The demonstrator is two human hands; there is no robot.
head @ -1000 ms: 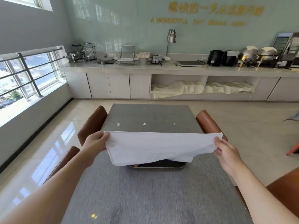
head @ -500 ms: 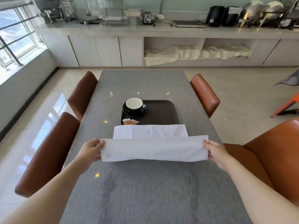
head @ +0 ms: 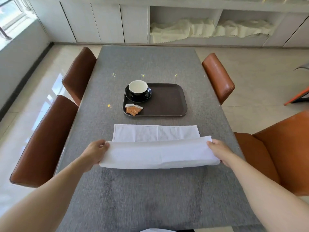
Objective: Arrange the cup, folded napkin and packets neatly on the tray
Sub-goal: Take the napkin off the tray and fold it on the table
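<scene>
The left hand (head: 95,152) and the right hand (head: 219,150) each pinched shut on one end of a white cloth napkin (head: 158,148), holding its near half lifted and folded over while its far half lay flat on the grey textured counter (head: 150,195). Beyond the napkin, apart from it, a dark brown rectangular tray (head: 168,101) sat at the counter's middle. A black cup with a white inside (head: 138,89) stood on a black saucer (head: 133,97) in the tray's far left corner, and small orange-and-white packets (head: 133,109) lay in its near left corner.
</scene>
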